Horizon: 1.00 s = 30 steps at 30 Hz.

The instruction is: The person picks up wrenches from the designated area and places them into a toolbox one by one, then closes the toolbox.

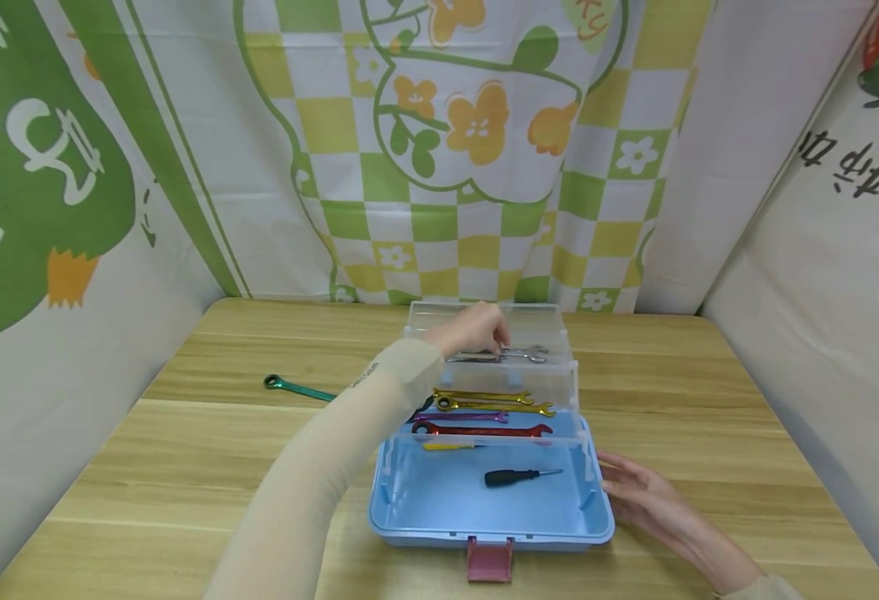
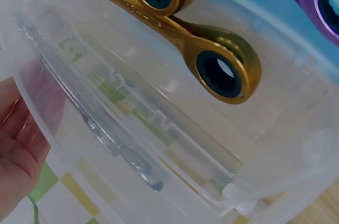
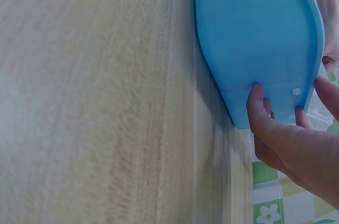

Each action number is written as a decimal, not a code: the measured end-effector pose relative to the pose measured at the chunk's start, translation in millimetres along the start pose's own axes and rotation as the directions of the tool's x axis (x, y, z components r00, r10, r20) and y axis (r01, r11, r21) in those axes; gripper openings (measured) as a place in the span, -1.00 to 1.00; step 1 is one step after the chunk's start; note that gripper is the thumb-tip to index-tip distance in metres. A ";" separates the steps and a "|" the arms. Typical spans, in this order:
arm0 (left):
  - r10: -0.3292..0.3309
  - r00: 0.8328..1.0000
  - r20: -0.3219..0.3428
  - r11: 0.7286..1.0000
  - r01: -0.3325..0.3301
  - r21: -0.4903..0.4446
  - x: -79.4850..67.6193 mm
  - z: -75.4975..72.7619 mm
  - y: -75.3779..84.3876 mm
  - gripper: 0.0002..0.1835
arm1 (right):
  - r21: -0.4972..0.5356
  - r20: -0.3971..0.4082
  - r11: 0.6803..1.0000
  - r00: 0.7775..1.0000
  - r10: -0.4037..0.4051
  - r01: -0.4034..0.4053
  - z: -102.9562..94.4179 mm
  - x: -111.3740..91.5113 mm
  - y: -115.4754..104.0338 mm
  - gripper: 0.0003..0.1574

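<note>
A blue toolbox (image 1: 446, 508) stands with its clear tiered trays (image 1: 570, 392) unfolded toward the back. My left hand (image 1: 476, 327) reaches across to the rearmost clear section, fingers bent downward beside silver wrenches (image 1: 525, 354). In the left wrist view, part of that hand (image 2: 21, 150) shows through the translucent wall; its grip is unclear. My right hand (image 1: 645, 500) touches the box's right side with spread fingers (image 3: 258, 105). Gold wrenches (image 1: 499, 407), a purple wrench (image 1: 476, 417) and a red wrench (image 1: 484, 431) lie across the trays. Inside the base is a black-handled screwdriver (image 1: 510, 477).
A green wrench (image 1: 297, 388) lies on the wooden table (image 1: 147, 467) left of the box, partly behind my left sleeve. Patterned cloth (image 1: 476, 242) hangs behind the table. The pink latch (image 1: 489, 560) hangs at the box's front. A yellow-handled tool (image 1: 446, 447) shows beneath the trays.
</note>
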<state>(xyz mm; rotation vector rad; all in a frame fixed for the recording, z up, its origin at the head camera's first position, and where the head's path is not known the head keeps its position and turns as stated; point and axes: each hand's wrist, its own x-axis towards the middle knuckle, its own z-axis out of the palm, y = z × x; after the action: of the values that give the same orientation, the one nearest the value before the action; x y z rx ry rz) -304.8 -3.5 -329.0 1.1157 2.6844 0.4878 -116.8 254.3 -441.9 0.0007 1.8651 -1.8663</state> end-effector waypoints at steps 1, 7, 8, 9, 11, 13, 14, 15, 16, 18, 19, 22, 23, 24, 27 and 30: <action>0.002 1.000 0.001 1.000 -0.002 0.003 -0.5 -0.3 0.2 -0.83 | 0.001 0.002 1.000 1.000 -0.001 0.001 -0.1 -0.2 0.1 -0.15; -0.004 1.000 -0.008 0.999 0.004 -0.049 -5.4 -5.0 -1.0 -0.81 | 0.004 0.016 1.000 1.000 -0.010 0.010 -0.5 -1.3 0.1 -0.17; -0.007 1.000 -0.010 0.998 0.007 -0.065 -6.7 -6.2 -1.4 -0.81 | 0.005 0.017 1.000 1.000 -0.011 0.010 -0.4 -1.3 -0.2 -0.17; -0.008 1.000 -0.013 0.997 0.007 -0.075 -8.4 -7.6 -1.8 -0.81 | 0.006 0.018 1.000 1.000 -0.011 0.011 -0.2 -1.4 -0.4 -0.17; -0.011 1.000 -0.017 0.996 0.010 -0.088 -12.6 -11.0 -2.3 -0.80 | 0.007 0.018 1.000 1.000 -0.008 0.008 0.2 -1.4 -0.9 -0.17; -0.011 1.000 -0.017 0.996 0.010 -0.094 -17.4 -15.0 -2.5 -0.78 | 0.005 0.011 1.000 1.000 -0.004 0.004 0.5 -1.3 -1.0 -0.16; -0.009 1.000 -0.019 0.995 0.007 -0.097 -19.7 -17.1 -2.8 -0.78 | 0.006 0.010 1.000 1.000 -0.002 0.002 0.6 -1.2 -1.1 -0.16; -0.006 1.000 -0.022 0.995 0.004 -0.098 -22.0 -19.2 -3.1 -0.77 | 0.006 0.007 1.000 1.000 -0.001 0.001 0.6 -1.1 -1.0 -0.16; -0.003 1.000 -0.026 0.995 0.000 -0.098 -24.3 -21.3 -3.7 -0.77 | 0.007 0.005 1.000 1.000 0.001 -0.001 0.6 -0.9 -0.8 -0.16; 0.008 0.999 -0.036 0.994 -0.011 -0.108 -29.9 -26.0 -4.1 -0.76 | 0.007 0.006 1.000 1.000 -0.003 0.002 0.2 -0.7 -0.4 -0.17; 0.011 0.999 -0.044 0.994 -0.015 -0.109 -32.9 -28.3 -4.5 -0.76 | 0.009 0.011 1.000 1.000 -0.007 0.007 -0.1 -0.5 -0.1 -0.18; 0.023 0.997 -0.077 0.994 -0.031 -0.108 -42.0 -33.9 -6.9 -0.76 | 0.017 0.024 1.000 0.999 -0.021 0.021 -1.1 -0.2 0.6 -0.20; 0.023 0.996 -0.087 0.993 -0.033 -0.111 -45.2 -35.6 -7.5 -0.76 | 0.018 0.029 0.999 0.999 -0.027 0.026 -1.5 -0.2 0.9 -0.21; 0.023 0.995 -0.097 0.993 -0.034 -0.111 -48.2 -36.7 -8.8 -0.76 | 0.020 0.034 0.999 0.999 -0.032 0.032 -1.8 -0.1 1.1 -0.21; 0.024 0.991 -0.132 0.991 -0.041 -0.127 -56.3 -38.1 -13.5 -0.76 | 0.026 0.038 0.999 0.999 -0.034 0.033 -2.2 0.2 1.9 -0.22; 0.016 0.987 -0.162 0.987 -0.042 -0.153 -64.8 -38.1 -18.0 -0.76 | 0.024 0.042 0.999 0.998 -0.040 0.039 -2.2 0.0 2.1 -0.22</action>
<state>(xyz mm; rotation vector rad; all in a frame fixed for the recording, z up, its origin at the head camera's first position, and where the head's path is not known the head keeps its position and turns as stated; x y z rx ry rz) -282.7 -70.3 -297.0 1.1167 2.7101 0.8105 -116.9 256.5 -444.0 -0.0681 1.8270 -1.8996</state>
